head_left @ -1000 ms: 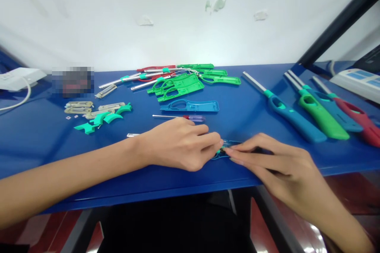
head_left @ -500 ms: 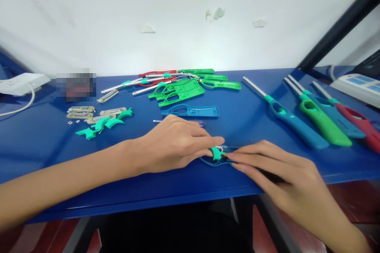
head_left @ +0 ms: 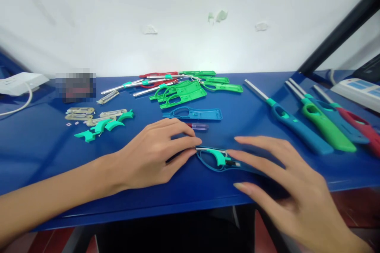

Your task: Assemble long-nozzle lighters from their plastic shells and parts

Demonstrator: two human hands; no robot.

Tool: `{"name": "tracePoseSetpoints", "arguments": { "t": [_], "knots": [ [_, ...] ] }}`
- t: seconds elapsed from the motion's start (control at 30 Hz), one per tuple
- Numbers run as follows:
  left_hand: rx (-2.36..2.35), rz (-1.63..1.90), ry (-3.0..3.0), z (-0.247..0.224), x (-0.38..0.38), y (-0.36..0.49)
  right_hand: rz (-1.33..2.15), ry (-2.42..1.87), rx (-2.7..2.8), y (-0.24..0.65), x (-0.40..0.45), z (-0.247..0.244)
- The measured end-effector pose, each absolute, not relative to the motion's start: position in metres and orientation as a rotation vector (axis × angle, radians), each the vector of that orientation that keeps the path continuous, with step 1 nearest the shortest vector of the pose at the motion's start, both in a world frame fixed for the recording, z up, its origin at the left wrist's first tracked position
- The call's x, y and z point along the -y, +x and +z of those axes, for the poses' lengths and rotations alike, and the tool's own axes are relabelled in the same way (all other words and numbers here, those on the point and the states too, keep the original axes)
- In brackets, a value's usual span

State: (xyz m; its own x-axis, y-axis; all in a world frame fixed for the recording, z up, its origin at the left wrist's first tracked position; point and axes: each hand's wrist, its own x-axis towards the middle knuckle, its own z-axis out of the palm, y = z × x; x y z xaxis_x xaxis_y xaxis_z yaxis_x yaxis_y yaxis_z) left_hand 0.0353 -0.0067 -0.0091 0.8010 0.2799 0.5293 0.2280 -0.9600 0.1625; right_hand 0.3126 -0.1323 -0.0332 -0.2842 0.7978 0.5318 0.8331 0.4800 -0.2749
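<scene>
A blue lighter half-shell (head_left: 218,169) lies open side up near the table's front edge, with a teal trigger (head_left: 220,158) and a small black part in it. My left hand (head_left: 166,152) pinches the shell's left end between thumb and fingers. Over the shell's right part is my right hand (head_left: 285,174), its fingers spread; one fingertip is at the shell's upper edge beside the trigger. Behind my left hand lies a screwdriver with a clear handle (head_left: 200,127), partly hidden. Another blue half-shell (head_left: 204,114) rests farther back.
Green half-shells (head_left: 190,93), red ones and metal tubes form a pile at the back. Assembled lighters (head_left: 299,130) stretch along the right. Loose teal triggers (head_left: 114,125) and clear fuel tanks (head_left: 80,117) lie at left. A white power strip (head_left: 22,83) is at far left.
My left hand has moved left from the trigger to the shell's left end. My right fingers have spread apart and uncovered the trigger and black part. The view has shifted slightly.
</scene>
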Motion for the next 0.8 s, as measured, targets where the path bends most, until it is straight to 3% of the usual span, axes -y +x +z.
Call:
{"name": "tracePoseSetpoints", "arguments": {
  "t": [0.8],
  "knots": [
    [-0.515, 0.663, 2.711, -0.0092, 0.0113, 0.0283, -0.113, -1.340, 2.261, 0.3050, 0.1273, -0.0428]
  ]
}}
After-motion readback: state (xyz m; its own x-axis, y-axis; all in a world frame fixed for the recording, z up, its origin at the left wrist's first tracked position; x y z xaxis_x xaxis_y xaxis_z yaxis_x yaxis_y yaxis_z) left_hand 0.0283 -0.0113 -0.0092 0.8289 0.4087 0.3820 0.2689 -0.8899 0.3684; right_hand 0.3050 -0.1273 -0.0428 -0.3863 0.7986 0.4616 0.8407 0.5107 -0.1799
